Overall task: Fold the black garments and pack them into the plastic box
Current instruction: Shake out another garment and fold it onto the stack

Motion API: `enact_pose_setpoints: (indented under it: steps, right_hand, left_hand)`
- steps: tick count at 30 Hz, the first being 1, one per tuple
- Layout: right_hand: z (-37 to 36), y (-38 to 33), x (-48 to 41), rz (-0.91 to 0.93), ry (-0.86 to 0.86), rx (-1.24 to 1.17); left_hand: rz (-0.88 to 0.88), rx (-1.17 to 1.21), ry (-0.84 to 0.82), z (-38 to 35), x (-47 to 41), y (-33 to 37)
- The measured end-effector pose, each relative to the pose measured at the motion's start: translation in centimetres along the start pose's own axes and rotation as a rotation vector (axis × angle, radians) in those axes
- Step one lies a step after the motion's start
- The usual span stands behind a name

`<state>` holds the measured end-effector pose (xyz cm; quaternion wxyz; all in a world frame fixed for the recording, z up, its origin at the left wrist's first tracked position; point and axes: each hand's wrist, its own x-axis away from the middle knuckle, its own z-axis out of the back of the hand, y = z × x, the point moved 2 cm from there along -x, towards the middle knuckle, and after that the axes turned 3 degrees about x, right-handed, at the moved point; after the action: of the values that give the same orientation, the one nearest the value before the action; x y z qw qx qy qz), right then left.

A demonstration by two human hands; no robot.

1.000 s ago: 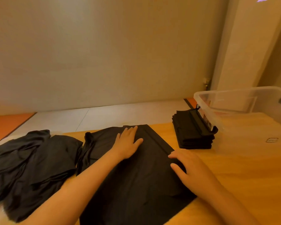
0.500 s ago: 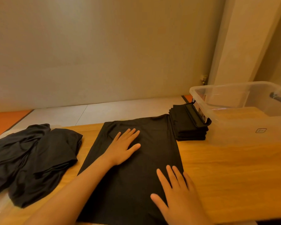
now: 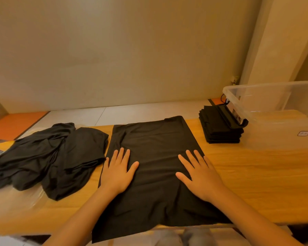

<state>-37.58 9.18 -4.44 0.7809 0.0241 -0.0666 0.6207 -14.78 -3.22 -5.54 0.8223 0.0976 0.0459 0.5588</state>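
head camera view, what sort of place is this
Probably a plain room at home or a small workroom used for folding clothes: a light wooden table, a neat stack of folded black garments, and a clear plastic storage box beside it, with a bare beige wall behind.

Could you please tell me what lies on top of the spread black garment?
Only two flat hands rest on the spread garment: the left hand near its left edge, the right hand near its right. Cloth under the palms is hidden.
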Motion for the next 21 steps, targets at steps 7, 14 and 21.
enact_pose_setpoints:
  steps: [7, 14, 21]
  right_hand:
    - [2.9, 0.2, -0.3, -0.036, -0.054, -0.096]
    - [5.3, -0.3, -13.1, -0.027, 0.273, -0.160]
    - [2.3, 2.4, -18.2, -0.179, 0.157, -0.086]
  left_hand:
    - [-0.144, 0.146, 0.003, 2.6, -2.6, -0.3]
    - [-0.222, 0.236, 0.067, 3.3, -10.4, 0.6]
    - [-0.084, 0.191, 0.108, 1.8, -14.2, -2.8]
